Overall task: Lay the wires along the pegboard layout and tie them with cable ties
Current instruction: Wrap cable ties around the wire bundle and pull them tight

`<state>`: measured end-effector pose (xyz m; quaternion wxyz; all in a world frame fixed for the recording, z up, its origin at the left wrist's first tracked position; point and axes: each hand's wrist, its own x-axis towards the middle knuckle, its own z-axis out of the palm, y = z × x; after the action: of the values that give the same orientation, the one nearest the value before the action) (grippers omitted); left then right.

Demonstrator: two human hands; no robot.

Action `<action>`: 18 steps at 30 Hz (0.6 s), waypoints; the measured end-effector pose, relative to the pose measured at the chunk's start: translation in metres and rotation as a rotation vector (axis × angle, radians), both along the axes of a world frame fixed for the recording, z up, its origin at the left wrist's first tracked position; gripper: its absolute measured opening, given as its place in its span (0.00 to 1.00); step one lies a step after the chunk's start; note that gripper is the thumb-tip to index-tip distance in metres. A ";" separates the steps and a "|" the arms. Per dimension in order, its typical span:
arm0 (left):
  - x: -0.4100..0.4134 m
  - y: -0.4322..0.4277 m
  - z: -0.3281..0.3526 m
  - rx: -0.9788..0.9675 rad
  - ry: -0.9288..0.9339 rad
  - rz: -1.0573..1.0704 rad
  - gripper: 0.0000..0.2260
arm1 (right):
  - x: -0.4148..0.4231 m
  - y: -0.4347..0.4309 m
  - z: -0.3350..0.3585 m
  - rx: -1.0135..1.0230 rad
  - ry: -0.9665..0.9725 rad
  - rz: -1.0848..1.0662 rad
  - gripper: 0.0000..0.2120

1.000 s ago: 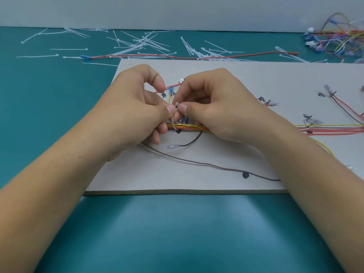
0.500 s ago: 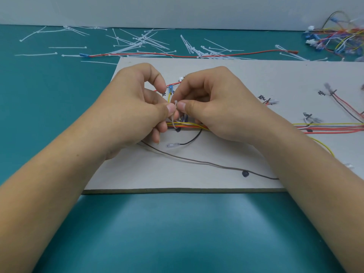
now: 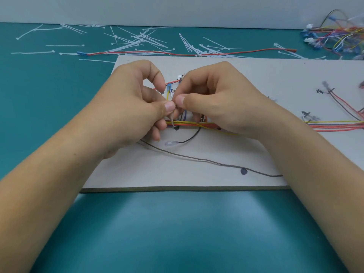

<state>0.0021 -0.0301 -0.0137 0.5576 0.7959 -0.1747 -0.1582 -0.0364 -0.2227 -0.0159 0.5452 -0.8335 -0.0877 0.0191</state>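
Clearly both hands have met over one spot on the pegboard [image 3: 197, 170], because a cable tie [image 3: 173, 120] needs one end fed into the other. The left hand [image 3: 134, 107] pinches the tie's upper part between thumb and forefinger, a narrow grip. The right hand [image 3: 222, 99] closes thumb against forefinger right beside it, seemingly on the tie's other end, though the fingers hide the join. Below the two thumbs the tie curves down and hooks around the wire bundle [image 3: 189, 124], which lies flat along the board. So the tie sits directly under and between both grips, touching the bundle. A dark wire [image 3: 197, 159] lies untied nearer the person. Spare ties [image 3: 137, 42] are scattered on the teal counter [image 3: 177, 233] beyond the board.
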 end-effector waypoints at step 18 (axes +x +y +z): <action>-0.001 0.002 0.003 0.052 -0.014 -0.031 0.11 | 0.002 -0.002 0.000 -0.027 0.039 -0.020 0.05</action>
<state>0.0012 -0.0286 -0.0109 0.5330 0.8085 -0.1865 -0.1657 -0.0342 -0.2250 -0.0162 0.5357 -0.8411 -0.0683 0.0309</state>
